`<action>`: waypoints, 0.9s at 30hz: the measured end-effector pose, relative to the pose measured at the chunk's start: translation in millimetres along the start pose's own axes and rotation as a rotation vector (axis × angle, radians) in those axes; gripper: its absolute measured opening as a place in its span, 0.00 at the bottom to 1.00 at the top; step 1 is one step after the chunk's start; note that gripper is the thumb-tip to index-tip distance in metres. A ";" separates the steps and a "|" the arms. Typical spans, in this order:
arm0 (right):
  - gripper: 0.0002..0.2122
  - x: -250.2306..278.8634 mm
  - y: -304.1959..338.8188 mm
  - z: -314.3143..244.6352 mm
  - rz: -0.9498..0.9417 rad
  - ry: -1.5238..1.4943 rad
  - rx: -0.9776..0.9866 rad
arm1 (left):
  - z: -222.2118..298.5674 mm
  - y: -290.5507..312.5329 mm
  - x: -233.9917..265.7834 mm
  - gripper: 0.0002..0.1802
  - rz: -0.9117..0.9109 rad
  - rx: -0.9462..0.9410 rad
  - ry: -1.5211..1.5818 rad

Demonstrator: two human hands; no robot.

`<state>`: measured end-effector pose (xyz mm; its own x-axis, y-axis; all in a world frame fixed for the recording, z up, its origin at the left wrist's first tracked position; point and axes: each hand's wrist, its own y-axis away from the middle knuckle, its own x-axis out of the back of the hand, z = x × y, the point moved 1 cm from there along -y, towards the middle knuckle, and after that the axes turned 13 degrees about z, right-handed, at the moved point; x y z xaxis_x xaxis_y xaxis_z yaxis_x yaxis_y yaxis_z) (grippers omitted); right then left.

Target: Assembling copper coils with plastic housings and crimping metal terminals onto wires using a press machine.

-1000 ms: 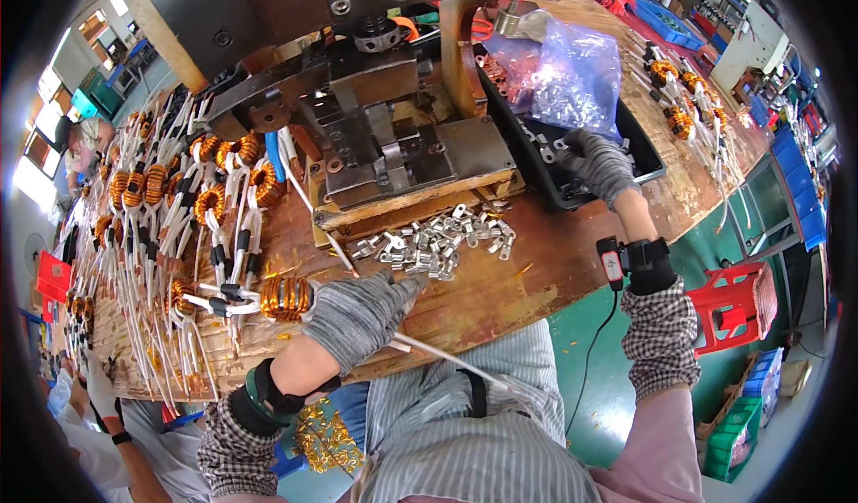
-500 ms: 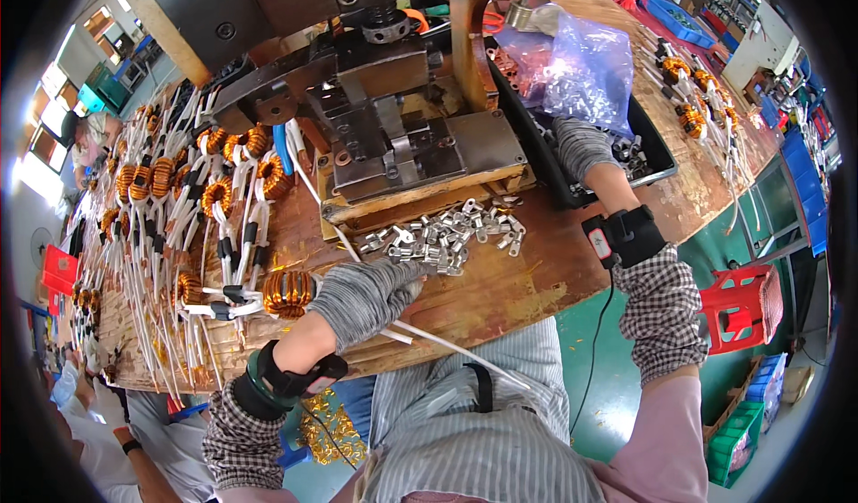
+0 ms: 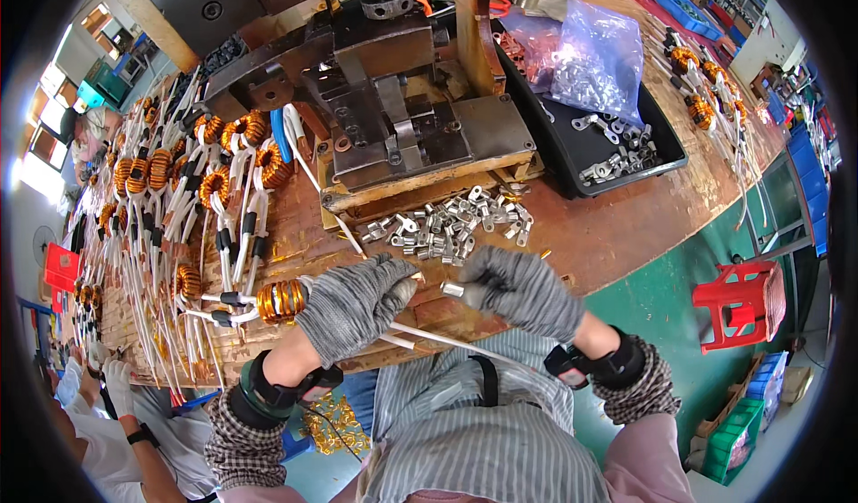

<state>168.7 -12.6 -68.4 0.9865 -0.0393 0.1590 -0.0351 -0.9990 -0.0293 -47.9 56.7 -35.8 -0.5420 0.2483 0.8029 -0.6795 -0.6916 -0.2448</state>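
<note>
Two grey-gloved hands [image 3: 350, 311] are showing, right hand [image 3: 529, 295] pinching one lug [image 3: 453, 289]
One press [image 3: 478, 132] is standing, plus one black tray [image 3: 567, 145] and one red stool [image 3: 740, 315]; lug heap's [image 3: 451, 226] looking uncountable, lol.

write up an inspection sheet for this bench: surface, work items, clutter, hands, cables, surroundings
Surface: wooden bench, worn and stained.
Work items: silver lug and what looks like a wire end, apart; copper-wound coil at left.
Clutter: loose lugs heaped before the press; black tray holding more lugs and a bag.
Hands: gloved left hand closed on the wire end; gloved right hand pinching the silver lug.
Cables: white leads spread across the bench's left; thin dark cord below the left wrist.
Surroundings: red stool, green floor; another person at left.
</note>
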 end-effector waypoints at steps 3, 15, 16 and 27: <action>0.06 -12.6 4.5 9.2 -0.030 -0.199 -0.170 | -0.8 0.1 -0.4 0.11 0.077 -0.058 -0.052; 0.05 -21.4 -3.0 3.1 -0.004 -0.361 -0.345 | 0.6 0.8 1.9 0.13 0.055 -0.051 -0.036; 0.05 -21.1 -3.4 4.8 -0.011 -0.360 -0.336 | -0.1 0.6 1.7 0.13 0.031 -0.025 0.002; 0.07 -18.1 -8.3 6.5 -0.012 -0.430 -0.330 | -3.7 -2.5 -0.5 0.16 -0.045 0.015 -0.024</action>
<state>152.2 -3.4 -77.5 0.9612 -0.0843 -0.2628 -0.0040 -0.9563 0.2923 -47.7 60.8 -37.6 -0.4984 0.2632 0.8260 -0.6958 -0.6898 -0.2000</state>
